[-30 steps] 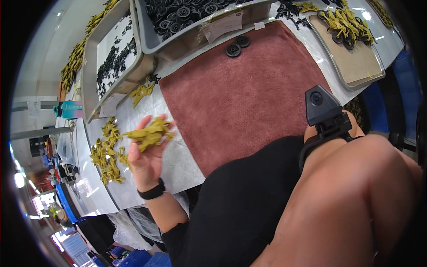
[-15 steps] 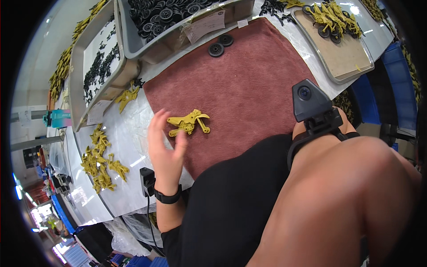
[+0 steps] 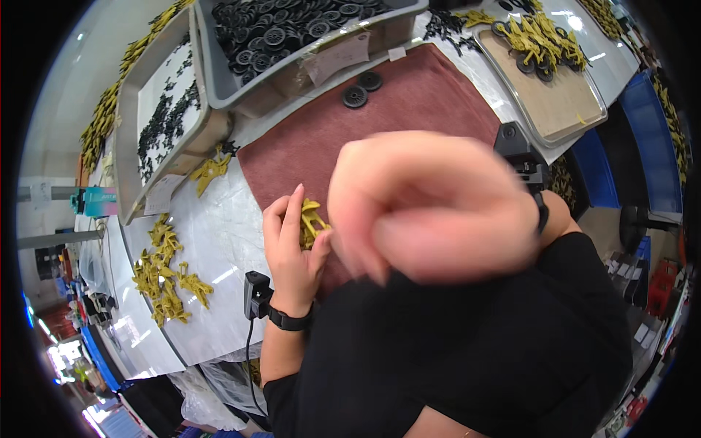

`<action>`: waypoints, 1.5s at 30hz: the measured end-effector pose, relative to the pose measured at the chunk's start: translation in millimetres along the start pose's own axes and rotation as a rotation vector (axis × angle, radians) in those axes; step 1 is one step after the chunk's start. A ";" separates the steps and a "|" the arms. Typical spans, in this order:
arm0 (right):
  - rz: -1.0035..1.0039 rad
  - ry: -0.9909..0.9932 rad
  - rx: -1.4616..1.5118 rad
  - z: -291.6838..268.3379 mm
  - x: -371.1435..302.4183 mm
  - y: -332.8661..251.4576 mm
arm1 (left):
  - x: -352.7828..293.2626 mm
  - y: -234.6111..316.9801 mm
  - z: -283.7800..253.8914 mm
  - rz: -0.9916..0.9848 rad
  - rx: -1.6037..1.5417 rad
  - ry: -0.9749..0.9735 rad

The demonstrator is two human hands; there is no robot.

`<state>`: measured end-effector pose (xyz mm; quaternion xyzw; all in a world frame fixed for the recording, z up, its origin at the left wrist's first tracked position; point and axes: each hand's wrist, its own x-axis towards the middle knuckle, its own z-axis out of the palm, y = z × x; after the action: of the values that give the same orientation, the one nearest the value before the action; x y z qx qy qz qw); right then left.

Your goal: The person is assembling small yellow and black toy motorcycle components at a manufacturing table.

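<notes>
My left hand (image 3: 290,252) rests at the left part of the reddish-brown cloth (image 3: 292,146), its thumb and fingers around a yellow plastic toy motorcycle body (image 3: 312,219). The hand covers part of that body. High over the cloth and close to the camera is my right hand (image 3: 438,208), smeared by motion. Its fingers look curled, but whether anything is in them cannot be made out. Two black spoked toy wheels (image 3: 355,96) lie near the far edge of the cloth, one beside the other.
Beyond the cloth stands a grey bin (image 3: 255,102) full of black wheels. A tray (image 3: 131,131) with small black parts is at the left. Several yellow bodies (image 3: 164,274) lie on the white table at left. A tray (image 3: 562,120) at far right bears yellow pieces with wheels.
My left hand has shifted right and toward me and closed around the yellow motorcycle body. My right hand has swung into view over the cloth from the right.
</notes>
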<state>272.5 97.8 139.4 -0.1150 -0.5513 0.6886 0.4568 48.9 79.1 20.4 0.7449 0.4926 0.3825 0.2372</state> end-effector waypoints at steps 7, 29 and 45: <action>0.617 -0.100 -0.277 -34.6 -0.2 79.0 | 13.9 16.5 -0.3 0.243 0.164 0.054; -0.067 0.055 -1.731 -180.9 49.2 101.9 | 19.3 -8.9 8.6 0.201 0.366 -0.103; -0.081 0.103 -1.793 -182.6 54.2 112.4 | 17.0 -12.7 9.5 0.186 0.338 -0.089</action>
<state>306.8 261.1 -5.8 -0.4395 -0.8643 -0.0230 0.2435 53.3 99.9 11.2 0.8327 0.4678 0.2811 0.0940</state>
